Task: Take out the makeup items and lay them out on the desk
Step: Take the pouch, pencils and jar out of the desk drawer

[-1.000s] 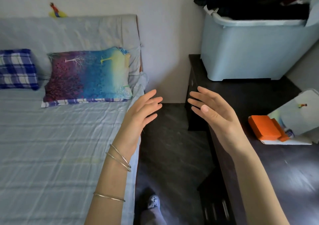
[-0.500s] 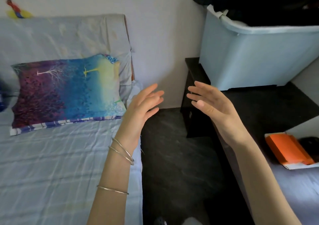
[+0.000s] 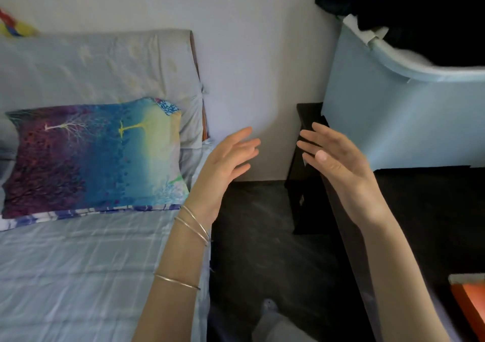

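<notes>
Hands float with nothing in them: left hand [image 3: 225,162] and right hand [image 3: 338,160], fingers straight and a little spread. Thin metal bangles [image 3: 193,226] ring the left wrist. Makeup items can't be seen; an orange thing [image 3: 469,305] lies on the smooth dark desk [image 3: 425,210].

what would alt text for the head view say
Two bare hands, left hand and right hand, are raised open with palms facing each other, holding nothing, over a dark floor between a bed with a colourful pillow and a dark desk bearing a pale blue bin.

Pale wall [image 3: 262,53], dark floor [image 3: 257,226], bed [image 3: 78,263] left, dark desk [image 3: 433,210] right.
</notes>
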Tool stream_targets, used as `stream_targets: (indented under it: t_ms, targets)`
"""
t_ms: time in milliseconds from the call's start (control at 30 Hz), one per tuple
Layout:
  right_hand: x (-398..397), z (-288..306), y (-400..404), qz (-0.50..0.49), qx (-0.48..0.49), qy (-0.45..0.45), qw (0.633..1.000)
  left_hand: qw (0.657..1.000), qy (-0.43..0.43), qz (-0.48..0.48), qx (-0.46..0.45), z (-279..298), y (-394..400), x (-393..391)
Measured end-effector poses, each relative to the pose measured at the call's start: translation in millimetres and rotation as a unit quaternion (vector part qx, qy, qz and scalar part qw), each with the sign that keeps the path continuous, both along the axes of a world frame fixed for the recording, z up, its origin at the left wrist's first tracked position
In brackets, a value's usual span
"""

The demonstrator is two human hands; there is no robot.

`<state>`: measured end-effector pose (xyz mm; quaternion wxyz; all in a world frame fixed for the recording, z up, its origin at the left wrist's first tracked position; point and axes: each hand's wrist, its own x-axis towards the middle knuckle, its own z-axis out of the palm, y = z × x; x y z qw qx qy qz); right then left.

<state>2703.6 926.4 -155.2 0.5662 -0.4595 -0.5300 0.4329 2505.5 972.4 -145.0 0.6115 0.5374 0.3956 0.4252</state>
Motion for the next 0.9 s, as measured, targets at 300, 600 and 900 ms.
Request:
stream_targets:
  t_ms: [300,600,900]
  targets:
    - [48,-12,86,-0.014,-0.024,0.038,0.999,0.999,0.014,-0.017,-0.035,-11,90,51]
    - [59,-30,172,-0.061,-0.055,0.005,0.997,0.996,0.028,-0.063,-0.048,-30,197,69]
    - [44,-31,269,-0.175,-0.068,0.027,0.982,0.988,0.033,-0.139,-0.062,-37,330,64]
